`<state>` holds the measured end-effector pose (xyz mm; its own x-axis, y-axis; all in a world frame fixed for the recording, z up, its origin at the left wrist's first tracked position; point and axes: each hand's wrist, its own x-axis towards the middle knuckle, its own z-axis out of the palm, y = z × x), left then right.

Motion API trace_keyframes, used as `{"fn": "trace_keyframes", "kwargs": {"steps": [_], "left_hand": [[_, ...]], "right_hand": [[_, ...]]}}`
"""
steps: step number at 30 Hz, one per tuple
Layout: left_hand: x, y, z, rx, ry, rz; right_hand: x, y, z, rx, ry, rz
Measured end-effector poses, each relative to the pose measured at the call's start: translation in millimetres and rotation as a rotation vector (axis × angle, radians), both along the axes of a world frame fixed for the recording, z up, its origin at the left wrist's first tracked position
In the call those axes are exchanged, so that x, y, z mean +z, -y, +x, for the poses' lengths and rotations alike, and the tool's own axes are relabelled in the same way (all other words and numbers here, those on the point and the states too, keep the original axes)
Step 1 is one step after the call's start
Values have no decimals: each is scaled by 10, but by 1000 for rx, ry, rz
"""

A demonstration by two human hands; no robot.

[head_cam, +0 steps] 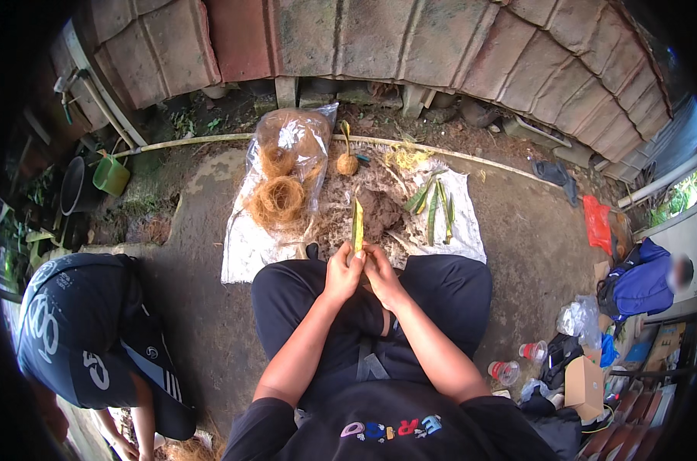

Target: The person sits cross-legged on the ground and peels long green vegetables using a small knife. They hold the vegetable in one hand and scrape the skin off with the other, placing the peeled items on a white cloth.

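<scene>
My left hand and my right hand meet over my crossed legs, both gripping the lower end of a yellow-edged snake plant leaf, which points away from me. Just beyond lies a mound of dark brown soil on a white woven sack. Several cut leaves lie right of the soil. To its left is a nest-like ring of brown fibre, beside a clear plastic bag of more fibre. A fibre-wrapped ball with a leaf upright in it stands behind the soil.
A person in a dark shirt bends over fibre at the left. Yellow raffia-like strands lie at the sack's back edge. A bamboo pole runs behind. Plastic cups, a cardboard box and another person are at the right.
</scene>
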<state>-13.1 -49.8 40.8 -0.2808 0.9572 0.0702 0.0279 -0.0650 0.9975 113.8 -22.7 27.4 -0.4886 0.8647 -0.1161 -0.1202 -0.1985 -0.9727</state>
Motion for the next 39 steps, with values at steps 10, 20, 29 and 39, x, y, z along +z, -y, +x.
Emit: {"fn": "trace_keyframes", "kwargs": {"steps": [10,20,29,39], "left_hand": [[29,136,105,-52,-199,45],[-338,-69,221,22,-576,140],[-562,-141,324,-369,-39,-332],[-638,-183,414,-418,-172,-318]], "right_hand": [[-187,167,109,41,-78,-184],[123,-102,276,120,-65,-358],[-250,-265,637,78,-35,-335],[-474,-304,644,49,43,-379]]}}
